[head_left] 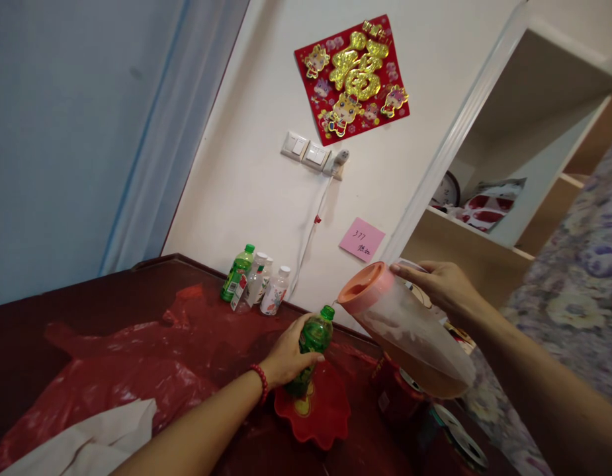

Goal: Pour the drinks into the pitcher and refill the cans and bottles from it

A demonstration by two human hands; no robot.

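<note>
My left hand (286, 354), with a red bead bracelet at the wrist, is wrapped round a green plastic bottle (315, 335). The bottle leans slightly over a red scalloped plate (330, 413), its mouth uncapped. To the right, my right hand (442, 284) grips the handle side of a translucent pitcher (409, 330) with a pink-orange lid. Tipped to the left, the pitcher has its spout right at the bottle's mouth, and a thin stream seems to run between them. Brownish liquid lies along the pitcher's lower side. Its handle is mostly hidden by my fingers.
Several bottles (256, 281) stand against the wall at the back. Below the pitcher are red cans (399, 390), and another can (459, 439) is nearer. A red plastic bag (131, 357) and white cloth or paper (92, 439) lie left. A cable (306, 244) hangs from the socket.
</note>
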